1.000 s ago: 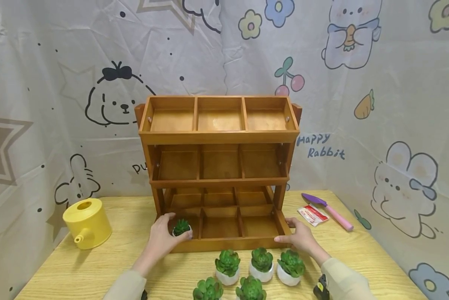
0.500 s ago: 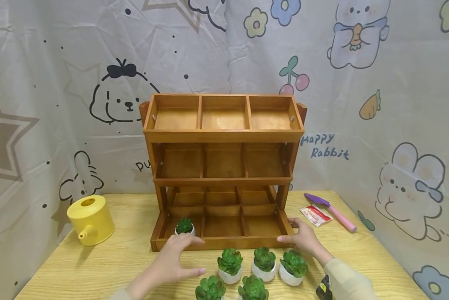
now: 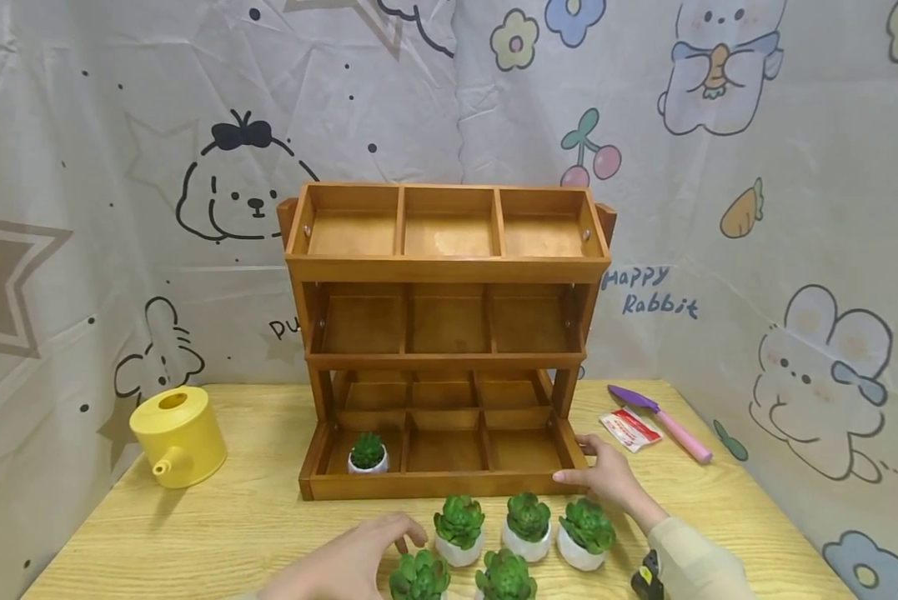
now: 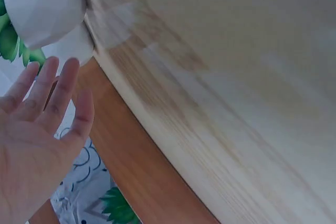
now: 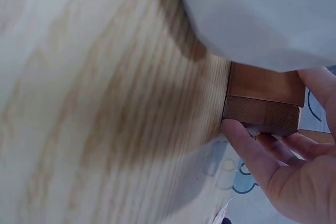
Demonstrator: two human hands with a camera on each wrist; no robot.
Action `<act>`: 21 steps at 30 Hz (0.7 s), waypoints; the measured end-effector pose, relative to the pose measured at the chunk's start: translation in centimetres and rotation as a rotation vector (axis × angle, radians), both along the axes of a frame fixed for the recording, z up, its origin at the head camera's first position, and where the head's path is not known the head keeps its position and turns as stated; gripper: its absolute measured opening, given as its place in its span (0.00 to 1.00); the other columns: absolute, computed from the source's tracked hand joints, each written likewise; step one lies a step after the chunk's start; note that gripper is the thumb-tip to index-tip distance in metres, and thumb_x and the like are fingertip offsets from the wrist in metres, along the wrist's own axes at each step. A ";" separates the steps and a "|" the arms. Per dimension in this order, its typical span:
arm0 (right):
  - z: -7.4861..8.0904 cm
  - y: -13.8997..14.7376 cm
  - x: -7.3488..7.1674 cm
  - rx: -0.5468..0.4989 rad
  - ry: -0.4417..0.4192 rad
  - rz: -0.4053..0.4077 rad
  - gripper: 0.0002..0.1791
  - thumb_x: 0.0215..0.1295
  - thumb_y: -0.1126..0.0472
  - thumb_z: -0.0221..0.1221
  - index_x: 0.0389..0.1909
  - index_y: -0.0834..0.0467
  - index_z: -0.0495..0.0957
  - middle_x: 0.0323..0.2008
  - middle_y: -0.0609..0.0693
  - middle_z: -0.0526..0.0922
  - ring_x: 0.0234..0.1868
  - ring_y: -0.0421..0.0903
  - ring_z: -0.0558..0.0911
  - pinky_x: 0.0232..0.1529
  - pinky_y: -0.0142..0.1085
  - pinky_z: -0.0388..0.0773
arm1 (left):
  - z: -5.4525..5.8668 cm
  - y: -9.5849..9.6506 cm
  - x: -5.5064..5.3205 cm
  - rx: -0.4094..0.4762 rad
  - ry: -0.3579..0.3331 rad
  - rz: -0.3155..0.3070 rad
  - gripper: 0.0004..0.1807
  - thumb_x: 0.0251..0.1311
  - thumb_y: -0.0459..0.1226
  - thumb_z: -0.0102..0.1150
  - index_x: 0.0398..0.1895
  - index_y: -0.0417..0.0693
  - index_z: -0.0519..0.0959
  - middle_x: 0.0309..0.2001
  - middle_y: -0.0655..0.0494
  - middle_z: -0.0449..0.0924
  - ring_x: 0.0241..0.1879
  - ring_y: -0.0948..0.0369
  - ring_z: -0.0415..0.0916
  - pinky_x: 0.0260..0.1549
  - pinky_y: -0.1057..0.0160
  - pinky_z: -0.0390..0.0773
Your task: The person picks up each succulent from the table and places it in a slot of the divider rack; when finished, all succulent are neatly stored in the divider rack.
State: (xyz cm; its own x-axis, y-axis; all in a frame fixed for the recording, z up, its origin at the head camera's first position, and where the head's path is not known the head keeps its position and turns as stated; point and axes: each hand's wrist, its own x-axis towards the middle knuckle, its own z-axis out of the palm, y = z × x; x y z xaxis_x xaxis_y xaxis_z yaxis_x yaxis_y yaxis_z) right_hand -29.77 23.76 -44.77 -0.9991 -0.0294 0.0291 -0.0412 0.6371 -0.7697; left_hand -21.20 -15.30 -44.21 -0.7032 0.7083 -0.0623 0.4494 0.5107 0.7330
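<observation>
A tiered wooden plant shelf [image 3: 441, 483] stands on the table. In its bottom tier, a small potted succulent [image 3: 368, 454] sits in the front left compartment. My left hand [image 3: 351, 557] is beside the nearer left potted succulent [image 3: 418, 575], fingers spread and holding nothing; the left wrist view shows the palm [image 4: 31, 145] bare, with white pots [image 4: 44, 9] beyond the fingertips. My right hand [image 3: 606, 477] grips the shelf's front right corner, thumb in front and fingers along the side. A white pot [image 5: 262, 19] hides part of that corner in the right wrist view.
More succulents in white pots [image 3: 459, 550] stand before the shelf, some cut off by the frame edge. A yellow watering can [image 3: 178, 442] is at left. A purple-bladed trowel [image 3: 659, 417] and a red-and-white packet [image 3: 630, 429] lie at right. A patterned cloth hangs behind.
My left hand has let go of the small potted succulent in the bottom left compartment and moved down and right to the front succulents. My right hand stays on the shelf corner.
</observation>
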 end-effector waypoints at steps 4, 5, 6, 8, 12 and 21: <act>-0.1 0.0 -0.1 -0.004 0.007 0.005 0.48 0.46 0.54 0.74 0.64 0.71 0.63 0.57 0.75 0.70 0.54 0.70 0.74 0.32 0.43 0.83 | -0.3 0.2 -0.2 -0.016 -0.014 -0.032 0.32 0.50 0.56 0.68 0.58 0.65 0.70 0.55 0.71 0.72 0.52 0.67 0.72 0.44 0.60 0.76; -0.1 0.0 -0.1 -0.006 0.008 0.005 0.48 0.45 0.53 0.75 0.64 0.71 0.62 0.57 0.75 0.70 0.54 0.70 0.74 0.32 0.43 0.83 | -0.4 0.3 -0.3 -0.018 -0.002 -0.041 0.32 0.50 0.57 0.68 0.59 0.65 0.70 0.55 0.71 0.72 0.52 0.67 0.72 0.44 0.61 0.76; -0.1 0.0 -0.2 -0.008 0.008 0.006 0.49 0.45 0.53 0.75 0.64 0.71 0.62 0.57 0.75 0.70 0.54 0.70 0.74 0.31 0.43 0.83 | -0.5 0.4 -0.3 -0.018 0.013 -0.051 0.33 0.50 0.57 0.68 0.59 0.65 0.69 0.56 0.71 0.72 0.52 0.67 0.72 0.44 0.61 0.76; -0.1 0.1 -0.2 -0.015 0.005 0.005 0.49 0.45 0.53 0.75 0.64 0.71 0.62 0.57 0.75 0.69 0.52 0.69 0.75 0.30 0.43 0.82 | -0.7 0.5 -0.4 -0.017 0.037 -0.063 0.33 0.50 0.57 0.68 0.59 0.65 0.69 0.56 0.71 0.72 0.52 0.68 0.72 0.44 0.62 0.77; -0.1 0.2 -0.2 -0.016 0.000 0.000 0.49 0.45 0.54 0.75 0.64 0.70 0.62 0.57 0.74 0.69 0.50 0.66 0.77 0.29 0.42 0.82 | -0.8 0.5 -0.6 -0.019 0.067 -0.070 0.33 0.49 0.57 0.68 0.58 0.64 0.69 0.54 0.71 0.73 0.51 0.70 0.72 0.45 0.63 0.77; -0.3 0.1 -0.2 -0.013 0.013 -0.005 0.50 0.43 0.53 0.76 0.63 0.71 0.63 0.56 0.75 0.70 0.52 0.70 0.75 0.31 0.42 0.82 | -0.9 0.7 -0.5 -0.026 0.026 -0.069 0.27 0.52 0.55 0.67 0.55 0.63 0.73 0.50 0.73 0.75 0.48 0.69 0.73 0.40 0.64 0.76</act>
State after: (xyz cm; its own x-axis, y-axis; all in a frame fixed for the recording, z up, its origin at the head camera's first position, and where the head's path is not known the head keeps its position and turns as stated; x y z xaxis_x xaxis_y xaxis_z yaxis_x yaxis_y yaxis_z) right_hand -29.97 23.87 -45.05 -0.9988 -0.0240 0.0420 -0.0478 0.6269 -0.7776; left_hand -21.75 -14.63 -45.12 -0.6544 0.7535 -0.0637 0.5033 0.4968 0.7070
